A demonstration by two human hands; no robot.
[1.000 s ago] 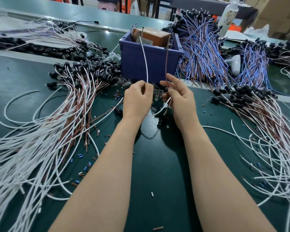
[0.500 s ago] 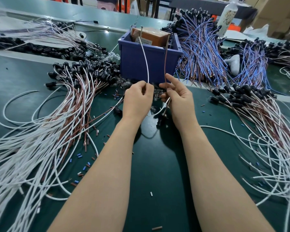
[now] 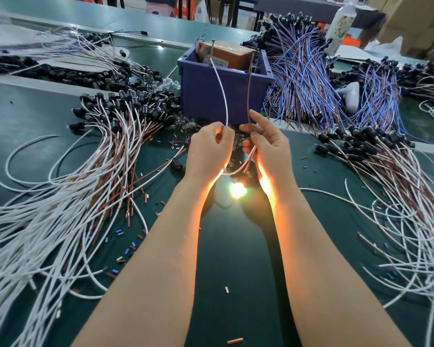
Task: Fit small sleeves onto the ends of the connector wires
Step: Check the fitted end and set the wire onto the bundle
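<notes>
Two bare forearms are reaching up the centre of the frame over a dark green mat. The left hand is clenching its curled fingers around a white wire, which is arcing up from the fist to a brown box standing inside a blue plastic bin at upper centre. The right hand is gripping a brown wire in its fingers, with the index finger pointing upward. This wire is running almost straight up to the same box. Below the hands the two wires are looping together, and a bright orange-white glow is shining on the mat between the wrists. Whether either hand is holding a sleeve cannot be told. Loose sleeves, blue, brown and white, are lying scattered on the mat left of the left forearm, and one brown sleeve is lying at bottom centre. A fan of white and brown connector wires with black connectors is spreading across the left half of the frame, and a similar pile is lying at right. Blue and brown wire bundles are lying at upper right, just beside the bin.
</notes>
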